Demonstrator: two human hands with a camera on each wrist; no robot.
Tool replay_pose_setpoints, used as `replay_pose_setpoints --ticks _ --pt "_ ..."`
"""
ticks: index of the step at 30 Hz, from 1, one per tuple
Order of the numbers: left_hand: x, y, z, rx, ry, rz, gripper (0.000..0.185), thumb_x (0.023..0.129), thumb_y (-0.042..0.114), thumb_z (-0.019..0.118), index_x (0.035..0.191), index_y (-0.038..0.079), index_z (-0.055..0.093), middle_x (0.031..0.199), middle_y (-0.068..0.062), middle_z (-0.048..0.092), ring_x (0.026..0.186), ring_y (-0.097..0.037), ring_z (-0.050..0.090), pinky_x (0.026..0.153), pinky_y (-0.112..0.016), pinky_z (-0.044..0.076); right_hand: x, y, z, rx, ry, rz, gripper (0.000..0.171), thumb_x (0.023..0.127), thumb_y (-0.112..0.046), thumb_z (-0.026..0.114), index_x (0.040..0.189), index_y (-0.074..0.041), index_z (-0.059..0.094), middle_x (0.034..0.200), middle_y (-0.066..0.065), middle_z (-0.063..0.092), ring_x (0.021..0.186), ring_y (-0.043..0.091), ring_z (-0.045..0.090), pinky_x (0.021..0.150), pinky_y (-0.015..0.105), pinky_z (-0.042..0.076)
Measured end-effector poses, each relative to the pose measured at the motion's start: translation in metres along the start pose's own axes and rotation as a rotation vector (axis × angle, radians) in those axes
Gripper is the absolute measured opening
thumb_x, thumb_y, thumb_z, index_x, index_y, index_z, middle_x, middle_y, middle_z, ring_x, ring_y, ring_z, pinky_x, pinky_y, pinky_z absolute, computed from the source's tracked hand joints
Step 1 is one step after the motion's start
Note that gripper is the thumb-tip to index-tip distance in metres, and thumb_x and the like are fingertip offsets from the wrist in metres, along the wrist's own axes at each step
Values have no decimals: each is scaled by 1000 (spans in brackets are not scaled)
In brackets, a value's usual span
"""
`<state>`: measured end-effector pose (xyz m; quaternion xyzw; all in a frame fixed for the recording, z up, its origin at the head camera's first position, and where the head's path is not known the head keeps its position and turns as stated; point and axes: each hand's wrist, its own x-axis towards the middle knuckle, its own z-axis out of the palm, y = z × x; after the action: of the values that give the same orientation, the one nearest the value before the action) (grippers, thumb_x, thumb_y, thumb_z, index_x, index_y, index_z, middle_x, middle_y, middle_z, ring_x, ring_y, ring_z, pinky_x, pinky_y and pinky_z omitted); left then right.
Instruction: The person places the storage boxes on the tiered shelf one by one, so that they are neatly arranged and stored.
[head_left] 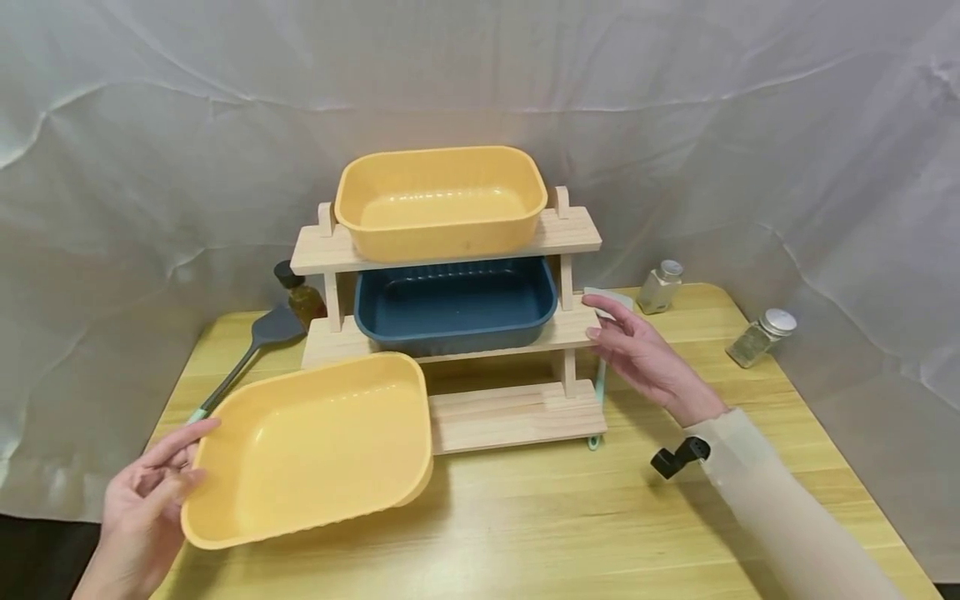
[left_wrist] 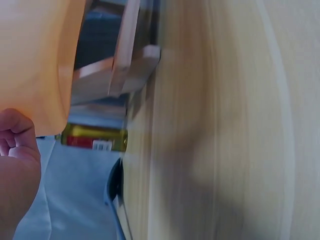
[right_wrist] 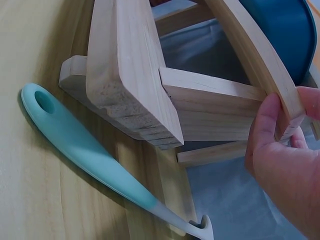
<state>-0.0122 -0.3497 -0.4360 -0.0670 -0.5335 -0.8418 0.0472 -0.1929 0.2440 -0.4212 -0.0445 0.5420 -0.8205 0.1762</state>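
Note:
In the head view my left hand (head_left: 146, 500) pinches the left end of a yellow plastic basin (head_left: 322, 450), held tilted in front of the wooden rack's left side. My right hand (head_left: 648, 358) grips the right end of the middle shelf of the three-tier wooden rack (head_left: 517, 417); the right wrist view shows thumb and fingers round the board's end. A second yellow basin (head_left: 442, 237) sits on the top shelf. On the middle shelf stands a dark blue basin (head_left: 457, 321). The held basin hides the left part of the bottom shelf.
Left of the rack are a dark spatula (head_left: 276, 325) and a bottle with a black cap (head_left: 303, 300). A mint-handled utensil (right_wrist: 90, 145) lies by the rack's right side. Two glass shakers, one near (head_left: 761, 337) and one farther back (head_left: 660, 287), are at the right. Grey cloth hangs behind.

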Motion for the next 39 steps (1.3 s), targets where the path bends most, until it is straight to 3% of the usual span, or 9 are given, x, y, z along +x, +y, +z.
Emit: replay_pose_setpoints --ticks 5,10,20,25,29,39 --pt "2 -9 14 11 -16 -26 58 99 -28 36 144 -7 65 107 -5 70 94 -12 68 75 -27 62 1 0 -1 -3 -6 4 51 109 9 56 155 -12 48 132 7 55 106 15 62 95 26 54" --pt "11 -24 28 20 -25 20 56 95 -32 37 143 -14 61 101 -5 66 92 -11 62 75 -22 57 1 -1 -3 -10 -11 0 53 109 9 56 157 -10 46 131 7 56 107 16 63 96 26 54" --pt "18 -42 61 109 -37 -1 55 92 -33 42 141 -17 59 97 -2 57 81 -6 53 60 -16 49 3 -2 -2 -16 -31 3 52 109 10 55 156 -10 46 135 10 55 111 18 63 97 27 54" --pt "25 -49 79 127 -67 8 54 90 -32 45 140 -16 61 93 0 56 72 -6 48 49 -23 33 2 -2 -3 -18 -30 5 53 109 10 55 157 -9 45 137 11 55 113 19 63 99 28 54" --pt "32 -58 97 173 -41 -1 52 90 -30 51 138 -14 63 88 1 55 64 -6 39 48 -35 18 2 -3 -3 -37 -16 4 52 109 9 55 157 -10 45 138 11 55 113 19 64 100 28 54" --pt "38 -74 122 210 30 -41 51 88 -27 54 137 -16 62 86 0 54 64 -3 45 49 -35 22 1 -4 -1 -75 -11 22 53 110 6 58 158 -10 43 140 11 55 115 19 64 101 28 53"
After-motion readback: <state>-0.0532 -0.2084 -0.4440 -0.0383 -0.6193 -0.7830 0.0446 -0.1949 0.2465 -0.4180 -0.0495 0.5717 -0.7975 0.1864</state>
